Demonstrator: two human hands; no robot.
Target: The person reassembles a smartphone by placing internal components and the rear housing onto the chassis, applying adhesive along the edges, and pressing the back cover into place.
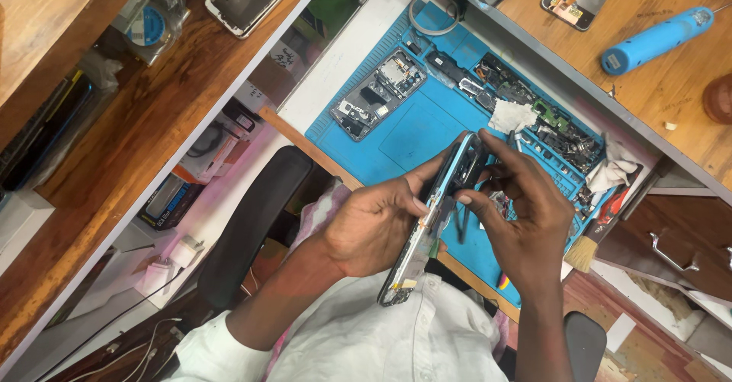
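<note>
Centre of frame: opened phone (435, 214), back cover off, being held edge-on over blue repair mat (415, 134). Left hand (374, 226) gripping its side; right hand (518, 214) pinching near the top edge. Second stripped phone (377, 96) lying on mat, upper centre. Judging reassembly still pending. Small boxed packages (179, 191) sitting on shelf, left; round blue label (146, 25), upper left.

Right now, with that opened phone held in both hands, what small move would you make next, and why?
Probably ease the right hand fingertips further along the opened phone near its top edge. The left hand already steadies its middle above the blue mat, and the right fingers pinch there.
</note>
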